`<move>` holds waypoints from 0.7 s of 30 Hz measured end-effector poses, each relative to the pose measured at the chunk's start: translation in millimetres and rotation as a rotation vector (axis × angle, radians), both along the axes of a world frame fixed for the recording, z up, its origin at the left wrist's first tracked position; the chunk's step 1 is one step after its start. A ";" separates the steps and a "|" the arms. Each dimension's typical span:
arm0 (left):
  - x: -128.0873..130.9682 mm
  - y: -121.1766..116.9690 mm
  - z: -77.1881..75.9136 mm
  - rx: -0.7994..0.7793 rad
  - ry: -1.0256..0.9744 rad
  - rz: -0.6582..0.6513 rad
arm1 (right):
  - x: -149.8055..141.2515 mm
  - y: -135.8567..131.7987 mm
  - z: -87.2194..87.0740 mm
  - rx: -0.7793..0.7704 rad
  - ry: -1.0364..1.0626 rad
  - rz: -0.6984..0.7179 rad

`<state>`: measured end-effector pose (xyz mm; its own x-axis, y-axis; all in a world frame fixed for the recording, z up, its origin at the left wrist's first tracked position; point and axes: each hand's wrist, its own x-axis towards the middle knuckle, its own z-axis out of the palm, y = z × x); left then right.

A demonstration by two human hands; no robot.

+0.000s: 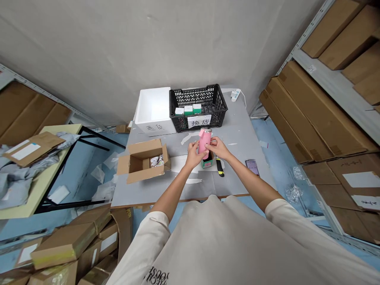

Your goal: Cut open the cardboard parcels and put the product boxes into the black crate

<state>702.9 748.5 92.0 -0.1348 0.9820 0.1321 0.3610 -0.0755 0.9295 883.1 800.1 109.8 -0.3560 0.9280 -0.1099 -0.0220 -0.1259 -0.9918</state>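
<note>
A pink bottle (204, 141) with a silver rim and a pink strap stands upright between my two hands, its base at the mouth of a small green box (207, 162). My left hand (194, 153) grips it from the left side. From the right, my right hand (218, 147) has its fingers closed on the bottle too. A black and yellow utility knife (220, 167) lies just right of the green box. Left of my hands sits an open cardboard box (145, 161) with crumpled paper inside.
Behind stand a white foam box (158, 126) and a black crate (222, 114) holding small green-and-white boxes (188, 110). A phone (252, 168) lies at the right, a power strip (235, 95) at the back. Cartons (71, 241) crowd the floor at left; shelves flank the table.
</note>
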 end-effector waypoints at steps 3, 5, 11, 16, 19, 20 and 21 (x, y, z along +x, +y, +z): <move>0.5 1.0 0.5 0.001 -0.063 -0.003 | 1.3 0.4 -0.5 0.021 -0.016 -0.011; -1.3 1.6 3.1 0.002 -0.129 0.006 | 4.6 1.5 0.9 0.041 -0.040 -0.004; -7.5 1.7 10.2 -0.021 -0.251 -0.131 | 12.8 2.3 6.8 0.113 -0.079 0.040; -3.1 3.7 2.0 -0.009 -0.113 -0.080 | 7.7 0.5 5.4 0.098 -0.053 -0.049; -2.1 5.8 -1.7 -0.009 -0.078 -0.063 | 5.4 0.5 3.9 0.073 -0.048 -0.049; -2.6 6.2 -1.8 -0.012 -0.090 -0.076 | 5.8 0.7 3.7 0.073 -0.052 -0.053; -3.4 6.5 -1.6 -0.017 -0.111 -0.090 | 6.6 1.1 3.7 0.077 -0.056 -0.060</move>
